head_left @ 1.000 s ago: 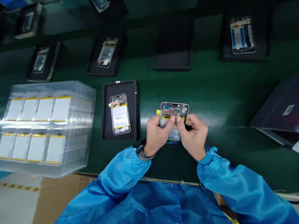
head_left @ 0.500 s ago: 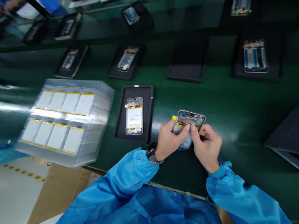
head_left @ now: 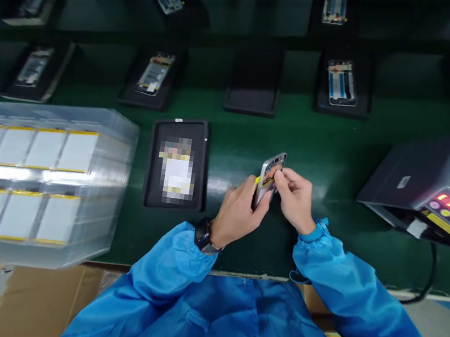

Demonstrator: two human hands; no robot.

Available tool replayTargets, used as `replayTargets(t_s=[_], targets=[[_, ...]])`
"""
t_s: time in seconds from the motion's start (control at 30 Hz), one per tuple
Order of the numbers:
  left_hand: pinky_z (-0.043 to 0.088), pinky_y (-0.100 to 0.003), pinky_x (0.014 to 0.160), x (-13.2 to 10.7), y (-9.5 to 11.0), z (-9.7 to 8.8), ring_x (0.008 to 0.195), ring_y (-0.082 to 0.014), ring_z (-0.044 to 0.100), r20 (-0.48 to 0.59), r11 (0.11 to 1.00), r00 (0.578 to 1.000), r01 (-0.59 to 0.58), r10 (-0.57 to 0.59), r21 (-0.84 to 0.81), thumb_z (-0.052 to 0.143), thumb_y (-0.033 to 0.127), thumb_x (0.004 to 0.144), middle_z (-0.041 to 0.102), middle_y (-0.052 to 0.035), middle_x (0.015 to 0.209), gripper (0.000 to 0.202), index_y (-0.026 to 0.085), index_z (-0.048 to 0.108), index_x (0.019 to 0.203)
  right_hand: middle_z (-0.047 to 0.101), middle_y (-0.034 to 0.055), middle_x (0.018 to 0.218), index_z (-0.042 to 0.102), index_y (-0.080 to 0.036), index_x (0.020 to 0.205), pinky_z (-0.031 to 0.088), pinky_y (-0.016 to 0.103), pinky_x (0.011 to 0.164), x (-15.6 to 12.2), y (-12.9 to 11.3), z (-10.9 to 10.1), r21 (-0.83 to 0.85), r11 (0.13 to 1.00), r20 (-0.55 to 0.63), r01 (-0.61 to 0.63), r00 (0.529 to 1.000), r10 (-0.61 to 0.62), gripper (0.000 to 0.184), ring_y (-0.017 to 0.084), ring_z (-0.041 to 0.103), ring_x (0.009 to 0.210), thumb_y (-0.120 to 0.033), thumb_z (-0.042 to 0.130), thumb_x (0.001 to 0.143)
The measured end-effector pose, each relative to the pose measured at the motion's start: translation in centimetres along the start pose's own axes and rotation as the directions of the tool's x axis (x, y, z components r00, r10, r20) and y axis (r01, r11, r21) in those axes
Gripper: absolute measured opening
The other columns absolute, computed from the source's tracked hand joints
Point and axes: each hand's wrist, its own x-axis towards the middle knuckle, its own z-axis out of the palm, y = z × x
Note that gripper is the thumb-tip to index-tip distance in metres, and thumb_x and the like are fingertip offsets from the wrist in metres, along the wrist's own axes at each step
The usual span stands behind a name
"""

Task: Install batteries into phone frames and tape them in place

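An opened phone (head_left: 269,176) with a metal frame and its inner parts showing is raised off the bench and tilted up on its long side. My left hand (head_left: 239,211) grips it along the lower left edge, thumb across the lower end. A small yellow tab sticks out at its left side. My right hand (head_left: 294,196) is closed at the phone's inner face, thumb tip against the parts, other fingers curled behind. Whatever its fingertips pinch is hidden. Left of my hands, a black tray (head_left: 201,187) holds another opened phone, blurred by pixels, with a white battery.
A clear plastic box (head_left: 114,197) with rows of white batteries (head_left: 77,152) stands at left. A dark machine (head_left: 399,176) with a red digital display stands at right, its cable hanging off the bench. Farther back lie several black trays with opened phones (head_left: 341,84), and one bare tray (head_left: 254,86).
The phone has turned from lying face-up to standing tilted on its side. My right thumb has moved away from my left thumb. The view has swung right, bringing the machine's display into sight.
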Motion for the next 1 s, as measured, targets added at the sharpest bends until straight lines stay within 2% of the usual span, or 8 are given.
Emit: replayTargets(t_s=[0.1,0.27,0.6,0.77,1.0], targets=[[0.047,-0.027,0.065,-0.24,0.25,0.02,0.072,-0.0173,0.066,-0.043,0.998,0.998,-0.047,0.049,0.044,0.054,0.031,0.099,0.064,-0.0035,0.084,0.010,0.021,0.052,0.099,0.068,0.0036,0.079,0.073,-0.019,0.092,0.053,0.029,0.063,-0.13,-0.28,-0.11,0.012,1.000,0.040,0.017,0.999,-0.018,0.043,0.017,0.064,0.069,-0.062,0.063,0.092],[0.046,-0.027,0.063,-0.22,0.28,-0.13,0.074,-0.0170,0.065,-0.052,0.992,0.995,-0.084,0.090,0.096,0.051,0.030,0.101,0.062,-0.0032,0.085,0.009,0.021,0.050,0.100,0.073,0.0053,0.090,0.075,-0.019,0.101,0.058,0.031,0.072,-0.14,-0.39,-0.32,0.044,0.999,0.089,0.015,0.996,-0.019,0.037,0.019,0.069,0.077,-0.055,0.067,0.093],[0.046,-0.026,0.060,-0.12,0.18,-0.35,0.075,-0.0167,0.066,-0.029,0.981,0.989,-0.136,0.142,0.138,0.049,0.028,0.103,0.063,-0.0041,0.090,0.009,0.020,0.049,0.106,0.073,0.0040,0.087,0.076,-0.020,0.098,0.059,0.030,0.071,-0.04,-0.18,-0.43,0.042,0.998,0.089,0.038,0.995,-0.041,0.033,0.018,0.070,0.077,-0.052,0.067,0.095],[0.048,-0.026,0.061,-0.08,0.14,-0.29,0.075,-0.0169,0.066,-0.046,0.980,0.988,-0.136,0.145,0.145,0.050,0.027,0.103,0.062,-0.0030,0.088,0.007,0.021,0.048,0.104,0.074,0.0040,0.089,0.075,-0.020,0.097,0.059,0.029,0.073,-0.11,-0.24,-0.34,0.066,0.998,0.094,-0.006,0.996,0.000,0.037,0.018,0.071,0.079,-0.056,0.067,0.093],[0.049,-0.027,0.062,-0.21,0.25,-0.22,0.077,-0.0172,0.066,-0.040,0.981,0.990,-0.128,0.135,0.146,0.050,0.027,0.103,0.062,-0.0036,0.089,0.007,0.021,0.048,0.105,0.074,0.0028,0.089,0.077,-0.022,0.099,0.059,0.028,0.074,-0.22,-0.13,-0.42,0.114,0.993,0.100,-0.004,0.995,-0.007,0.030,0.016,0.070,0.077,-0.051,0.070,0.094]])
